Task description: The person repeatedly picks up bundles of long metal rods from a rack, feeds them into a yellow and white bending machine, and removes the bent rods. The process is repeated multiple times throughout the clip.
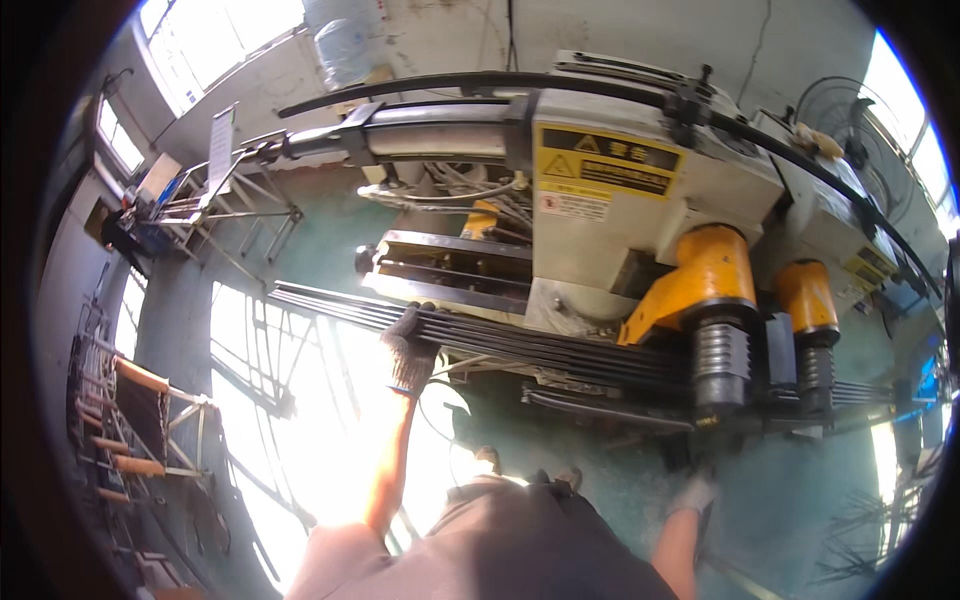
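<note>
A bundle of several long, dark metal tubes (560,350) runs from the left of the machine towards its ribbed steel tooling (722,360). My left hand (410,350), in a dark glove with a pale knitted cuff, is closed around the bundle towards its left end. Lower right, below the tooling, is my right hand (697,492) in a light glove. It is blurred, its fingers are hard to make out, and I cannot tell whether it touches anything.
The pale bending machine (610,230) fills the centre and right, with orange heads (715,265) and a yellow warning label. A metal stand (240,205) is far left, a rack with orange padding (140,375) lower left. A large fan (860,140) stands back right.
</note>
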A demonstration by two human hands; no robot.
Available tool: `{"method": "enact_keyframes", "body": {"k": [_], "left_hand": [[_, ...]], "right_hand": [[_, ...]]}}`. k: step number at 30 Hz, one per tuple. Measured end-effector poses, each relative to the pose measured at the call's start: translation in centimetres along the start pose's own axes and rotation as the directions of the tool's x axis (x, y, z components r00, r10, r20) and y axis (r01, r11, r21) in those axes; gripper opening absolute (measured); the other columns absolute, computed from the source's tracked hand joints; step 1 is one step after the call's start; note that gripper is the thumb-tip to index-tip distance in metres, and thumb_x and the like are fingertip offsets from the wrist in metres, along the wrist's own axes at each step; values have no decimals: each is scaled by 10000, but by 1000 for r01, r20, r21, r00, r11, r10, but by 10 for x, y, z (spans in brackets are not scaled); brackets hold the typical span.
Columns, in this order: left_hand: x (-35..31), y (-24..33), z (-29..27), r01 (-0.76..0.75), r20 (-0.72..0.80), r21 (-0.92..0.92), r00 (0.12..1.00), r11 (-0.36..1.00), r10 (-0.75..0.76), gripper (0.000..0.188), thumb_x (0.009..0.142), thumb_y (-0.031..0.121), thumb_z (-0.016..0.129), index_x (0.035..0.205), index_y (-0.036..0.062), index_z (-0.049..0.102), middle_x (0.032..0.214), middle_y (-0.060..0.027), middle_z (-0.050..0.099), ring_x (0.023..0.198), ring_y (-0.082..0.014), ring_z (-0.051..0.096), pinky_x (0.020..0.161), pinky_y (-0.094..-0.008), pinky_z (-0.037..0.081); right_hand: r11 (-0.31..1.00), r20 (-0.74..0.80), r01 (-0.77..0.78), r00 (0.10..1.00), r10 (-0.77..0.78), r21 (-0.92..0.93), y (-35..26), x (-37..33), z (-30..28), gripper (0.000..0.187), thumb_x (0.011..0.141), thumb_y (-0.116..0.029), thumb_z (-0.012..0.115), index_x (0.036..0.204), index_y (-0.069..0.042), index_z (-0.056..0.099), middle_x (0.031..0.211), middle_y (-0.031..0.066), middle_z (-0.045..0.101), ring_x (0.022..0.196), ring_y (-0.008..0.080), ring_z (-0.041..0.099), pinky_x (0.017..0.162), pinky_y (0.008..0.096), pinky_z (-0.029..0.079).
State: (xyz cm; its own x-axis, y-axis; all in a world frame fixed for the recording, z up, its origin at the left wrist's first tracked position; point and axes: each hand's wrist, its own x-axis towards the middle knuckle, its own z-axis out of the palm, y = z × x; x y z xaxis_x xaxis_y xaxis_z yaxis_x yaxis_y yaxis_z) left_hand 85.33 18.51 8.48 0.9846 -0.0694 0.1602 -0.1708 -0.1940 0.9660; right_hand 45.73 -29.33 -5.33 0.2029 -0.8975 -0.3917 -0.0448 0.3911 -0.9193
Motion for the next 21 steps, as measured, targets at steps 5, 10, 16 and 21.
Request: {"method": "enact_keyframes", "body": {"k": [5, 10, 16, 21], "left_hand": [[60, -39, -115, 187, 71, -953, 903, 238, -424, 213, 1152, 105, 594, 1265, -50, 686, 1159, -215, 754, 1134, -345, 729, 1095, -450, 584], [121, -69, -237, 93, -127, -941, 794, 325, -595, 217, 1082, 20, 648, 1273, -77, 683, 1154, -202, 763, 1080, -367, 768, 983, -480, 684], [145, -90, -301, 139, -173, -849, 839, 510, -515, 232, 1019, -31, 733, 1247, -65, 710, 1110, -171, 759, 1057, -314, 773, 954, -425, 680], [141, -113, -319, 132, -113, -674, 954, 727, -279, 240, 1046, 49, 735, 1283, 11, 733, 1147, -127, 778, 1077, -260, 757, 982, -382, 615]], "right_hand": [[649, -69, -94, 996, 64, -755, 86, -22, -29, 511, 1109, -402, 686, 1448, -20, 669, 1321, 133, 753, 1135, 255, 734, 960, 380, 550], [-484, 508, 544, 833, 216, -686, 193, -9, -74, 732, 1044, -328, 713, 1719, -223, 452, 1562, 189, 657, 1328, 355, 717, 1106, 515, 581], [-291, 442, 459, 888, 126, -839, 253, -38, -113, 380, 1141, -325, 566, 1411, -139, 758, 1372, 121, 785, 1168, 327, 787, 968, 445, 633], [-557, 396, 466, 884, 250, -688, 260, -56, -111, 361, 1111, -282, 611, 1405, -144, 768, 1419, 111, 771, 1274, 326, 764, 1005, 489, 648]]}}
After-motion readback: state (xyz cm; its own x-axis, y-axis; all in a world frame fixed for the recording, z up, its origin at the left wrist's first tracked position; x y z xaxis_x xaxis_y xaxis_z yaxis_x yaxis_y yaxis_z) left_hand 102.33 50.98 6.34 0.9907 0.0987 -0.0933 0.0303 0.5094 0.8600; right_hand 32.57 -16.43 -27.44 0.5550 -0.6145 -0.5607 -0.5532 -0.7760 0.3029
